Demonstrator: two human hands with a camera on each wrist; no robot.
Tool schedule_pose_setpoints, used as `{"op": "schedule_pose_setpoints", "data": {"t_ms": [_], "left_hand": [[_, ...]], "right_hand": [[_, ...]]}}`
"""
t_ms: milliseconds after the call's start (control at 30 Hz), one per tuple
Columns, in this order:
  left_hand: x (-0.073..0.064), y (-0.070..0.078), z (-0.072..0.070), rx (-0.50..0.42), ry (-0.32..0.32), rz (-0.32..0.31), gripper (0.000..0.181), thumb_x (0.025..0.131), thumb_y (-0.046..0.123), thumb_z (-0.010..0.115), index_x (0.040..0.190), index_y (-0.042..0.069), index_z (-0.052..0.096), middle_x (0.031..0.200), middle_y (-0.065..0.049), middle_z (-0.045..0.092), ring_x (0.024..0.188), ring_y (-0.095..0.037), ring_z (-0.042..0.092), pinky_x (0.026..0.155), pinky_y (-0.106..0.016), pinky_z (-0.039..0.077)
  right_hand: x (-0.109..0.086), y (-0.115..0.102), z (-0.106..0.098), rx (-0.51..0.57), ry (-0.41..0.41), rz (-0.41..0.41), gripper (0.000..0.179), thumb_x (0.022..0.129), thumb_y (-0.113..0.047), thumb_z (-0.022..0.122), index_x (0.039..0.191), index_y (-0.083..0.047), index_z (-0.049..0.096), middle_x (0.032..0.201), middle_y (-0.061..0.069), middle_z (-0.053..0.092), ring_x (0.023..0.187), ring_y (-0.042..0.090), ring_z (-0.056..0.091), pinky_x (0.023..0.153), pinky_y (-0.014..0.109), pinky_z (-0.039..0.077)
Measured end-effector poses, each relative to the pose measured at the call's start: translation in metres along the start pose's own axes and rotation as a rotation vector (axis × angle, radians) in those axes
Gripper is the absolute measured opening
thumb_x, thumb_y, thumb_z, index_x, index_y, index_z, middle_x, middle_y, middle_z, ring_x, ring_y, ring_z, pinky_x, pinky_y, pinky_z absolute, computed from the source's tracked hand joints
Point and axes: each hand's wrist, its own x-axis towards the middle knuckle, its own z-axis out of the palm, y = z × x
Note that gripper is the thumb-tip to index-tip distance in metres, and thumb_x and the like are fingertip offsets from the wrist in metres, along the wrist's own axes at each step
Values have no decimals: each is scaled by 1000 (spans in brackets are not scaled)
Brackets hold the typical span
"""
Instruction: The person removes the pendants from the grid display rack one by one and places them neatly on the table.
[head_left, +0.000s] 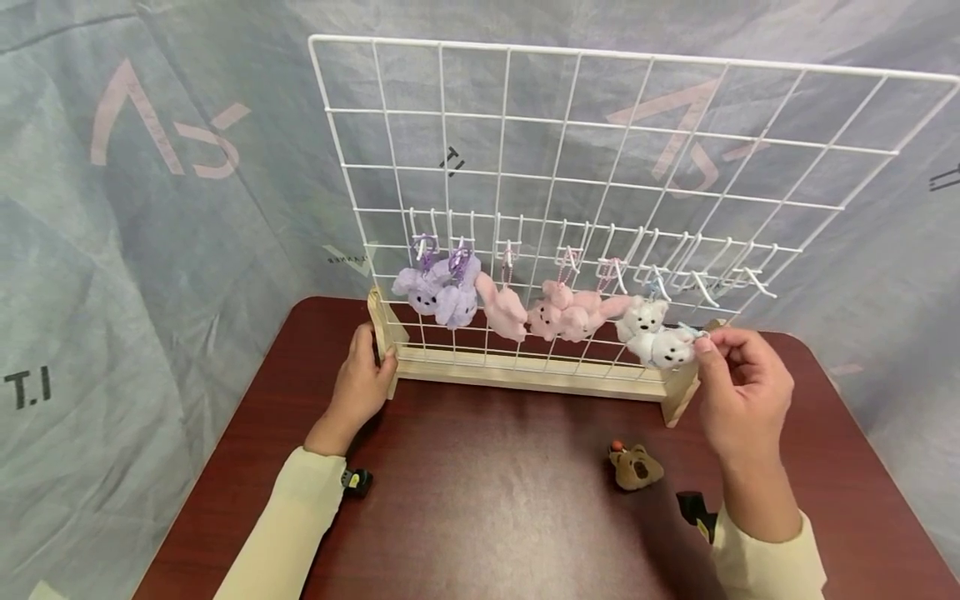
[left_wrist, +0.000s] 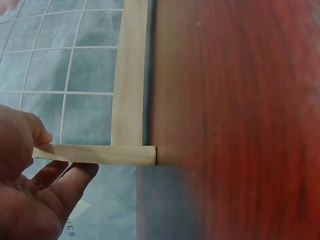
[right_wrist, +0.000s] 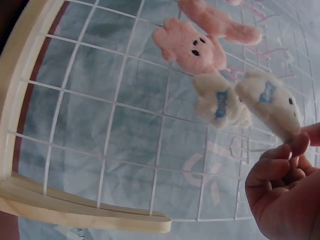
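My left hand [head_left: 363, 377] grips the wooden end piece [left_wrist: 100, 154] of the rack, thumb on one side and fingers on the other. At the rack's right, my right hand [head_left: 750, 398] pinches a white plush bear keychain [head_left: 667, 348] near its light blue strap. Another white plush keychain [head_left: 643, 315] hangs from a hook just behind it. In the right wrist view the held bear [right_wrist: 272, 102] shows a blue mark on its side, and the fingertips cover its end. Farther left hang pink plush keychains [head_left: 504, 312] and purple ones [head_left: 456, 305].
The white wire grid [head_left: 577, 52] rises from a wooden base bar [head_left: 525, 379]. Bare white hooks [head_left: 705, 290] stick out at its right. A brown bear-head plush [head_left: 636, 468] lies on the dark red table [head_left: 480, 492], in front of the rack. Grey fabric [head_left: 247, 208] hangs around.
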Motion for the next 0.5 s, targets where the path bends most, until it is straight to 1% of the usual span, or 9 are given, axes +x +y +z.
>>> {"op": "schedule_pose_setpoints", "data": {"t_ms": [100, 167, 267, 367, 433, 500], "left_hand": [[1, 0, 0, 1, 6, 13, 49, 107, 16, 56, 149, 3, 36, 133, -22, 49, 93, -42, 64, 82, -57, 53], [1, 0, 0, 2, 8, 17, 48, 107, 16, 55, 148, 3, 36, 133, -22, 49, 92, -41, 63, 82, -57, 53], [2, -1, 0, 3, 8, 17, 47, 107, 16, 55, 148, 3, 36, 132, -22, 49, 92, -41, 63, 82, -57, 53], [1, -1, 1, 5, 7, 15, 47, 106, 16, 55, 147, 2, 36, 131, -22, 49, 92, -41, 62, 82, -56, 53], [1, -2, 1, 3, 8, 13, 48, 106, 15, 55, 148, 2, 36, 132, -23, 49, 94, -41, 62, 83, -57, 52], [1, -2, 1, 0, 4, 11, 49, 106, 16, 55, 149, 2, 35, 134, -23, 49, 96, -41, 62, 84, -57, 52]], "right_hand": [[-4, 3, -2, -57, -102, 16, 8, 92, 11, 64, 87, 18, 61, 66, -17, 53, 55, -1, 40, 51, 17, 30], [-7, 6, -2, -117, -174, 18, 5, 91, 12, 65, 86, 13, 64, 68, -16, 49, 57, -1, 39, 52, 18, 28], [-11, 11, -2, -194, -272, 9, 10, 90, 12, 68, 84, 3, 70, 75, -14, 49, 64, 1, 41, 54, 19, 31], [-14, 15, -1, -234, -350, -2, 15, 88, 10, 71, 82, -3, 72, 88, -10, 55, 79, 2, 48, 62, 17, 35], [-15, 17, -1, -244, -387, 24, 15, 90, 9, 71, 83, -4, 73, 96, -9, 61, 88, 2, 54, 70, 14, 40], [-17, 19, -3, -274, -423, 73, 13, 92, 5, 71, 85, -6, 73, 96, -11, 64, 85, 0, 57, 70, 14, 42]]}}
